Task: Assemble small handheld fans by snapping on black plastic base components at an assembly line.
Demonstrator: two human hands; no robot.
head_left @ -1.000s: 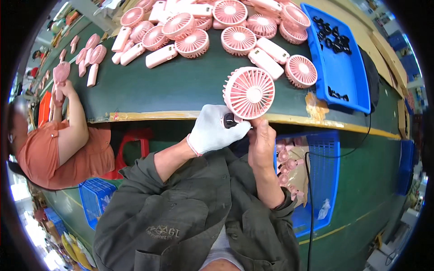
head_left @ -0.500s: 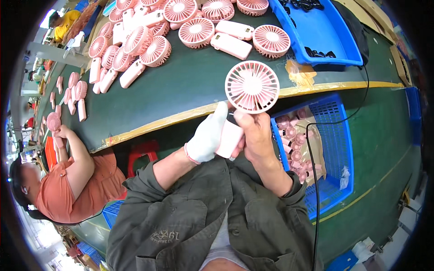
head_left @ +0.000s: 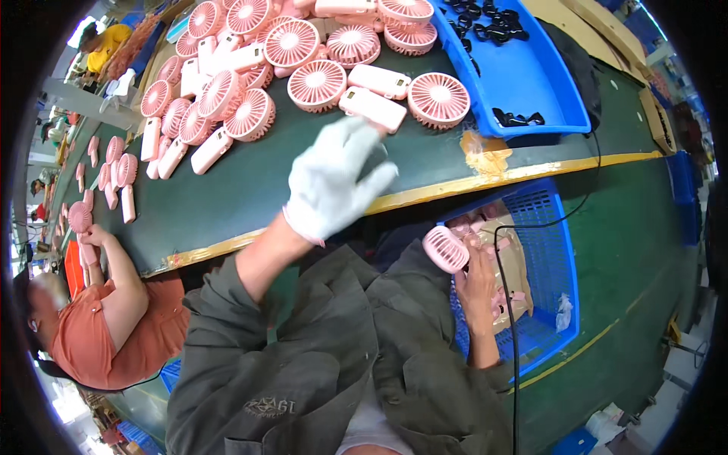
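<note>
My left hand (head_left: 337,178), in a white glove, is over the front of the green table (head_left: 250,193). Its thumb stands apart from its fingers, and nothing shows in it. The fingertips come close to a pink fan handle (head_left: 373,108) lying beside a round pink fan (head_left: 439,98). Lower down, my bare right hand (head_left: 478,292) grips a pink handheld fan (head_left: 446,249) by its handle, which the fingers largely hide. That fan's round head tilts at the left rim of a blue crate (head_left: 565,246) holding several pink fans (head_left: 504,299).
Many pink fans (head_left: 248,115) are heaped on the table's far left part. A blue tray (head_left: 523,83) with black pieces (head_left: 500,26) stands at the back right. A black cable (head_left: 516,341) hangs across the crate. A co-worker (head_left: 114,311) sits left, holding a fan.
My hands have parted. The right carried the pink fan down to the crate; the left let go of it and moved up over the table. The view has shifted slightly.
</note>
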